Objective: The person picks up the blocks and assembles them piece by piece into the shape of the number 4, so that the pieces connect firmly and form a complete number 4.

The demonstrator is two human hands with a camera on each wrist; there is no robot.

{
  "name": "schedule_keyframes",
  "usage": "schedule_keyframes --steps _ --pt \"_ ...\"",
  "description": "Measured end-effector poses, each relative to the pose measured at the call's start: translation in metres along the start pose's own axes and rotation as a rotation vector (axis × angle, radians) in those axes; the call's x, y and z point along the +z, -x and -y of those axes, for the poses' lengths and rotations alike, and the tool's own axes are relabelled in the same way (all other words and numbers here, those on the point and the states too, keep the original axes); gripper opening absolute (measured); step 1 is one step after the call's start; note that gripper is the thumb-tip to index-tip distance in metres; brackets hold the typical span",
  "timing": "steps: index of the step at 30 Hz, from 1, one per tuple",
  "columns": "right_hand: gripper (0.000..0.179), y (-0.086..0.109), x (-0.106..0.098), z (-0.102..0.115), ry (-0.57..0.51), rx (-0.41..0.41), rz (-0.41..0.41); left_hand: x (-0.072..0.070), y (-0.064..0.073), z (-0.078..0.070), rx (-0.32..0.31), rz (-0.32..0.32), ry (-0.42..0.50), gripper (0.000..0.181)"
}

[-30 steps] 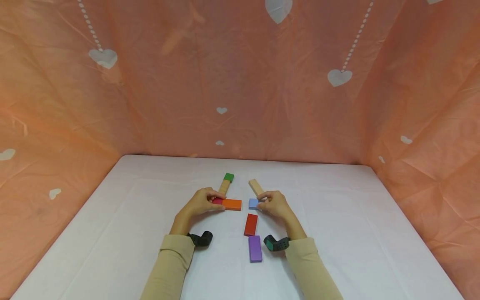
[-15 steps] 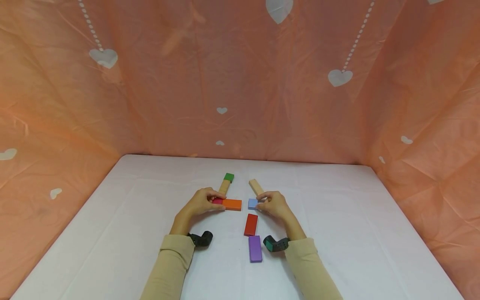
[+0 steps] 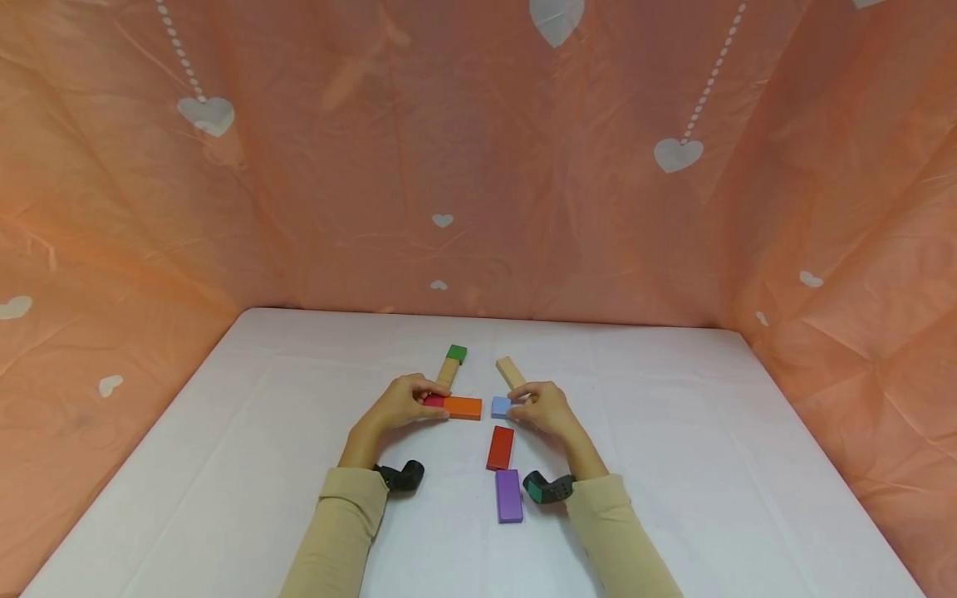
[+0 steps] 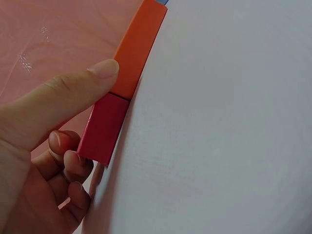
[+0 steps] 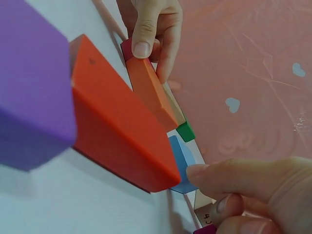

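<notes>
My left hand grips a crimson block and an orange block lying end to end. Its thumb lies over the orange one near the seam, and curled fingers touch the crimson end. Across a small gap, my right hand pinches a light blue block, thumb on its near side. A magenta piece shows partly beside the right fingers, mostly hidden. Behind that hand a plain wooden block slants away. Another wooden block with a green block at its far end lies beyond the left hand.
A red block and a purple block lie nearly end to end on the white tabletop, between the forearms and nearer the person. An orange curtain with pale hearts stands behind and at both sides.
My right hand has slid slightly left with the light blue block, narrowing the gap to the orange block. The left hand and the other blocks stay where they were.
</notes>
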State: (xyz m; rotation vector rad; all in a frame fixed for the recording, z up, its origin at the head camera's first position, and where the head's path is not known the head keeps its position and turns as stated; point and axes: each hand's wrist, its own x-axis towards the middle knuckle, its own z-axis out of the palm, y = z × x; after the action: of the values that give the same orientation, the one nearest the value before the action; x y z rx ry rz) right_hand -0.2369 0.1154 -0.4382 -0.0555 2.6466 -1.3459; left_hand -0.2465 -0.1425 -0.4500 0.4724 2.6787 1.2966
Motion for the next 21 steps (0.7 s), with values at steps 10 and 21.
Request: schedule_keyframes --steps 10,21 --pt "0.027 0.0012 0.0034 0.0015 0.017 -0.021 -0.003 -0.0002 0.0005 -0.0004 -0.001 0.000 -0.006 0.031" --pt "0.026 0.0009 0.0058 0.0023 -0.002 -0.025 0.003 -0.0001 0.0000 -0.0001 0.011 0.003 0.001 0.031"
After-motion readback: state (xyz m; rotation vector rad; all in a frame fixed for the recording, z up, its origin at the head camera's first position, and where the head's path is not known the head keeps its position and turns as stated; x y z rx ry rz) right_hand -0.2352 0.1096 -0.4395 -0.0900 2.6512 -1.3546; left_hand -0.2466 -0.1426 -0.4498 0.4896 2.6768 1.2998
